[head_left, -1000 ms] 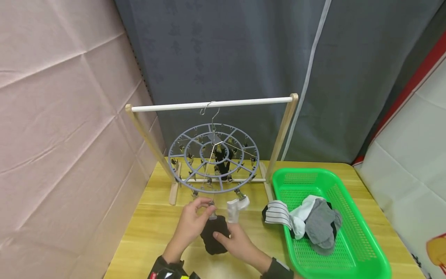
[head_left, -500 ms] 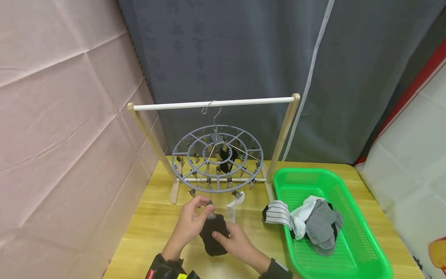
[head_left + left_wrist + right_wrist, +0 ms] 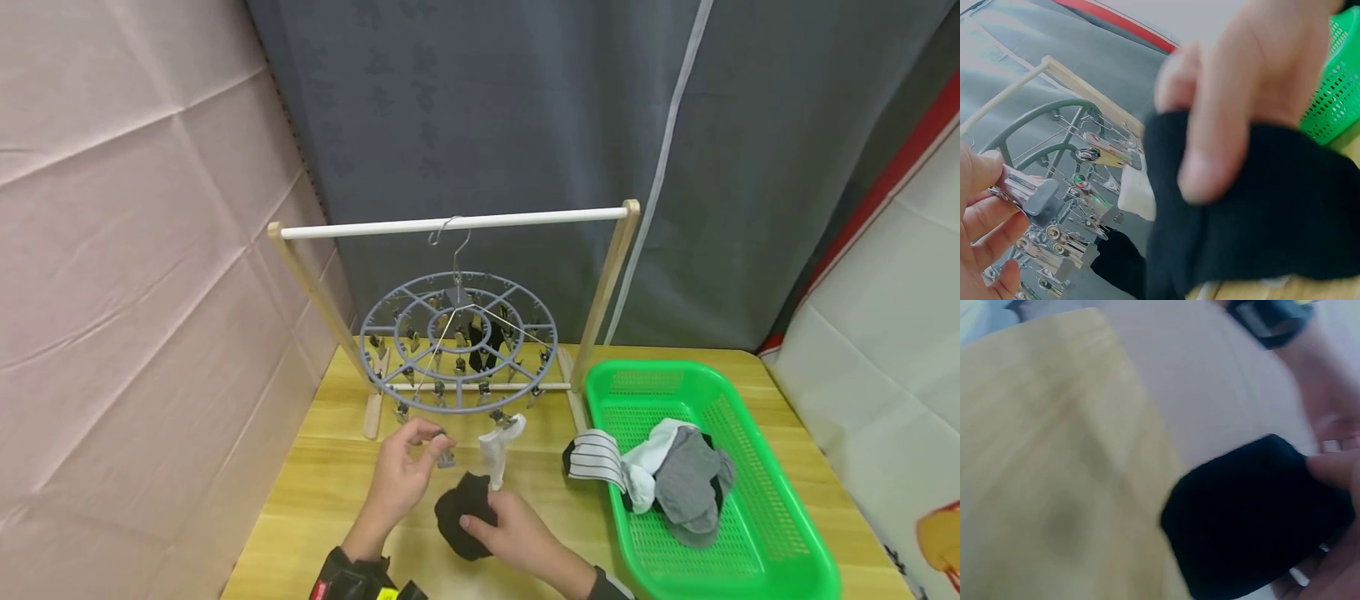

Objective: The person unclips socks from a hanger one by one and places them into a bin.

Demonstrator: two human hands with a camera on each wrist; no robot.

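Wooden table (image 3: 330, 483) in front of a grey curtain, two hands working at a sock hanger

Left hand (image 3: 401, 477) is pinching a metal clip (image 3: 444, 454) hanging from the round grey hanger (image 3: 458, 340); right hand (image 3: 508, 525) is gripping a black sock (image 3: 461, 512) just below it, over the table, beside a hanging white sock (image 3: 497, 446) and near the green basket (image 3: 757, 533)

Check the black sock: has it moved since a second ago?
Yes. The black sock, held by the right hand, has dropped away from the clip toward the near table edge, judged against the green basket.
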